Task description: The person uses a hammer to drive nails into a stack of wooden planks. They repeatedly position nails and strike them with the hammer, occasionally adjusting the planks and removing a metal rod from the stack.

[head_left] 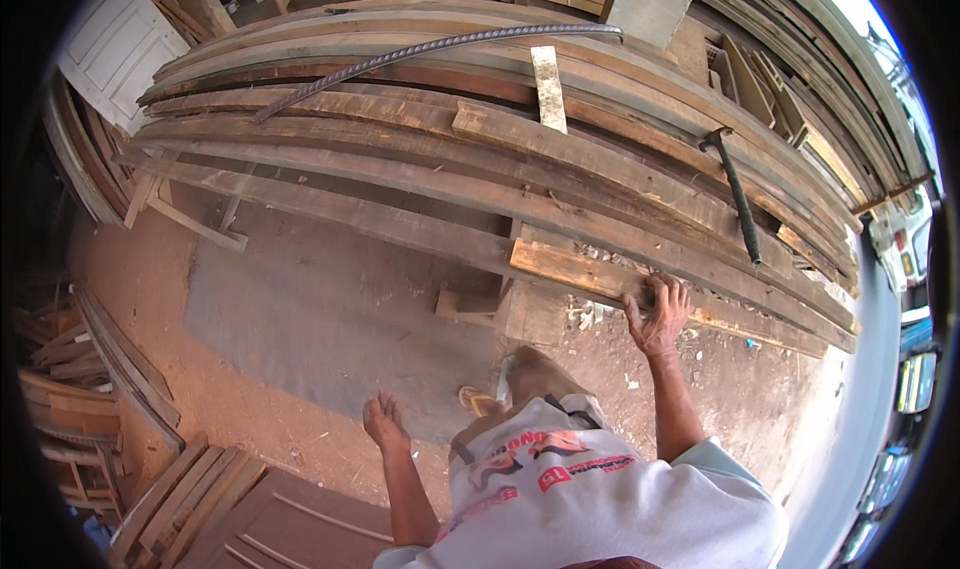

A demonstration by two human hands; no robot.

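My right hand [660, 314] is over a short wooden plank [565, 266], its fingers across the top and the thumb at the near edge. The plank has a pale, freshly bared end and lies along the near side of a stack of long weathered boards [400, 159]. Low on the left, my left hand [386, 421] hangs away from the wood, fingers loosely bent and apart, with nothing visible in it. A claw hammer [737, 194] with a dark handle rests on the boards beyond my right hand. Farther back, a ribbed metal bar [430, 47] lies slanted across the stack.
A pale flat strip [547, 89] lies across the boards. Wooden trestle legs [200, 219] stand under the stack at left. Loose planks [190, 499] and a brown panel [290, 524] are at lower left. A white door [120, 44] leans behind; vehicles stand at far right.
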